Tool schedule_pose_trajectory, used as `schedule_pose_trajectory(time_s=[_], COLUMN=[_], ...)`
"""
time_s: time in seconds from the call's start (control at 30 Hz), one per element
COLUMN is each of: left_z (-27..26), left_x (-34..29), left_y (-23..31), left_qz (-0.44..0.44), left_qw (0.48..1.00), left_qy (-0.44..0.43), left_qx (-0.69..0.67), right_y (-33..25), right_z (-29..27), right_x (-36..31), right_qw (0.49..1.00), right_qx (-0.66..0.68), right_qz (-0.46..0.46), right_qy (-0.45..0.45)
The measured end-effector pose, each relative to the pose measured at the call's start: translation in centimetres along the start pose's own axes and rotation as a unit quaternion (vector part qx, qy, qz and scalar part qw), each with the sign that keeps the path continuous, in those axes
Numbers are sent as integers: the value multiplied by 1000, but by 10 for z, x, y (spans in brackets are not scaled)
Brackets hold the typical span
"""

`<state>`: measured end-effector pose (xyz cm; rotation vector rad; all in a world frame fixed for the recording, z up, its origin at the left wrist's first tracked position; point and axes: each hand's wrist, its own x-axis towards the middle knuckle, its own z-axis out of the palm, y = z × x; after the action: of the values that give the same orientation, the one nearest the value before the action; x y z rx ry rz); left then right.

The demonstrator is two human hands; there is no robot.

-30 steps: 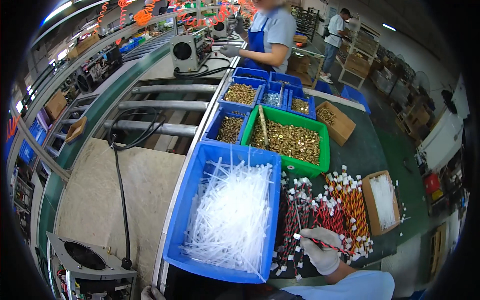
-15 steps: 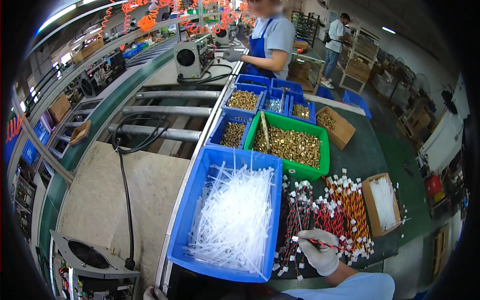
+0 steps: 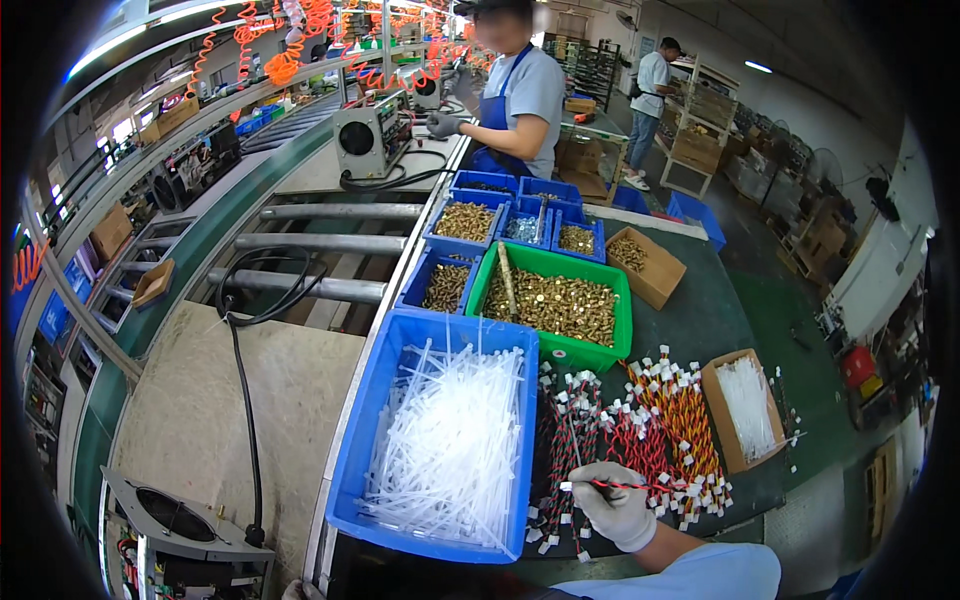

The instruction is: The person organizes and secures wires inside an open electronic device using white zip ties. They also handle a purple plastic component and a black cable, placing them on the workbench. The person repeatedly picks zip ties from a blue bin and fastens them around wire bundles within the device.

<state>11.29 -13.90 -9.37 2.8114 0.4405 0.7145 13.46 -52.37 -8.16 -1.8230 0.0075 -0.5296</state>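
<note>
My right hand (image 3: 612,510), in a pale glove, is closed on a red-and-black twisted cable (image 3: 630,486) with white end connectors. It hovers over piles of similar cables: black-and-red ones (image 3: 572,425), red ones (image 3: 640,440) and yellow, red and black ones (image 3: 697,420). Left of it stands a large blue bin (image 3: 345,480) full of white zip ties (image 3: 445,440). Only a sliver of my gloved left hand (image 3: 296,591) shows at the lower edge, by the metal rail; its fingers are mostly cut off.
Beyond the blue bin are a green bin (image 3: 622,330) of brass fittings, several small blue bins and a cardboard box (image 3: 660,285). Another cardboard box (image 3: 765,455) holds white ties. Leftward, a roller conveyor carries a board (image 3: 240,400) and machine units (image 3: 180,520). A co-worker (image 3: 525,100) stands ahead.
My view has shifted slightly, so the bins and cables sit further left. The right hand still grips the cable. Less of my left hand shows. The co-worker's head has come more into view.
</note>
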Motion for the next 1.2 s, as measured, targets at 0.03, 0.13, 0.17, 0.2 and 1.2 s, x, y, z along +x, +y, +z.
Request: schedule_pose_trajectory(time_s=[0.03, 0.13, 0.17, 0.2, 1.2], left_z=[0, 1, 0, -1, -36], left_x=[2, 2, 1, 1, -53], left_y=[1, -1, 1, 2, -26], left_qz=[0, 8, -3, -17, 94], left_qw=[1000, 1000, 1000, 1000, 961], left_qy=[-4, -6, -8, -8, -17], left_qx=[2, 15, 12, 9, -258], right_y=[3, 4, -1, -5, -65], right_z=[1, 0, 3, 0, 72], right_x=[-2, 1, 7, 8, -40], right_qw=[1000, 1000, 999, 999, 947], right_qx=[23, -4, -19, -4, -25], right_qz=[19, -7, -38, 14, -276], right_qy=[4, -17, -14, -42, -165])
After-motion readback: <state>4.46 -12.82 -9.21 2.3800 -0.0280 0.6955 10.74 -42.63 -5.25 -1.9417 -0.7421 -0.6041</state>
